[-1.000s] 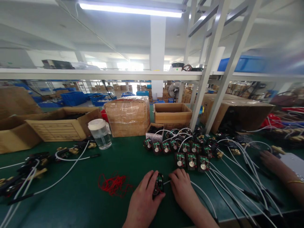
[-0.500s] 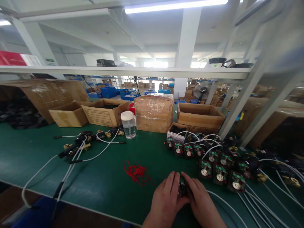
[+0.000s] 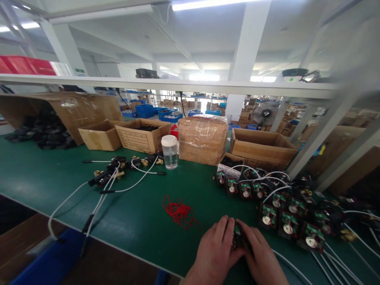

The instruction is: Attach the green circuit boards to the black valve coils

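Observation:
Between my two hands is a small black housing with a green circuit board, mostly covered by the fingers. My left hand grips it from the left, fingers on top and thumb along the near side. From the right, my right hand closes round its other side. A white cable runs out from beside my right hand along the green table. To the right stand several similar open housings with green boards and round metal discs. A tangle of red wires lies left of my hands.
Valve-like assemblies with brass fittings and white cables lie at left. A water bottle, a taped carton and open cardboard boxes line the back. A shelf spans above, with a metal post at right.
The whole scene has shifted to the right in view as the camera turned left. Both hands keep the same hold on the housing.

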Demonstrator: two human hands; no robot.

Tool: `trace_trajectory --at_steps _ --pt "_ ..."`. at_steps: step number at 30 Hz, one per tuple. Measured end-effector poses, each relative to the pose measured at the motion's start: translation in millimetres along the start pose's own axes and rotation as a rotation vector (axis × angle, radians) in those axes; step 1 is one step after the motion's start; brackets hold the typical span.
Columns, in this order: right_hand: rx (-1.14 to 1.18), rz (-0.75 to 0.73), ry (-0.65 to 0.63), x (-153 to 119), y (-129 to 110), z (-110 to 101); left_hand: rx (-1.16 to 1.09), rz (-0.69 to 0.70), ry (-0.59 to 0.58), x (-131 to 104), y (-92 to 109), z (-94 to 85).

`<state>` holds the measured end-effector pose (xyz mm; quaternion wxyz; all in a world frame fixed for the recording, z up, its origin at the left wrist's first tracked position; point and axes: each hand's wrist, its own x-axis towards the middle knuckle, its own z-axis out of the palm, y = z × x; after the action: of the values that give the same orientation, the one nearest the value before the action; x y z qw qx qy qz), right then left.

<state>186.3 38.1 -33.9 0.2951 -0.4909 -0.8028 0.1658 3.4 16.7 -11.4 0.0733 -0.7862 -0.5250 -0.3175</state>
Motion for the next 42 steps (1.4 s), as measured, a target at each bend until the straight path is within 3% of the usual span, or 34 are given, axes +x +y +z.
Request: trace_trajectory --at_steps 5,8,10,14,17,20,23,28,32,42 --pt "-0.033 -0.005 0.015 0 3 3 -0.036 -0.027 0.015 2 2 -0.1" --pt "-0.037 -0.012 0.041 -1 7 3 -0.105 -0.026 0.051 -5 -1 -11.0" --pt "-0.040 -0.008 0.070 -3 11 1 -0.127 -0.105 0.112 -15 -10 -22.4" --pt "-0.053 0.009 0.155 -7 20 -5 -0.072 -0.500 0.211 -37 -59 -50.8" --pt "-0.052 -0.005 0.214 -9 23 -5 -0.066 -0.733 0.138 -40 -104 -77.0" --pt "-0.038 -0.016 0.231 -8 21 -3 -0.120 -0.815 -0.003 -29 -125 -99.5" --pt "-0.016 -0.009 0.226 -7 15 -2 -0.139 -0.726 -0.196 -15 -115 -107.5" --pt "0.005 0.025 0.205 -7 8 -4 0.011 -0.673 -0.411 -4 -86 -94.0" --pt "0.022 0.039 0.172 -8 6 -4 0.086 -0.687 -0.478 0 -83 -85.5" --pt "0.058 0.063 0.180 -6 -4 -8 0.125 -0.689 -0.549 6 -82 -85.4"
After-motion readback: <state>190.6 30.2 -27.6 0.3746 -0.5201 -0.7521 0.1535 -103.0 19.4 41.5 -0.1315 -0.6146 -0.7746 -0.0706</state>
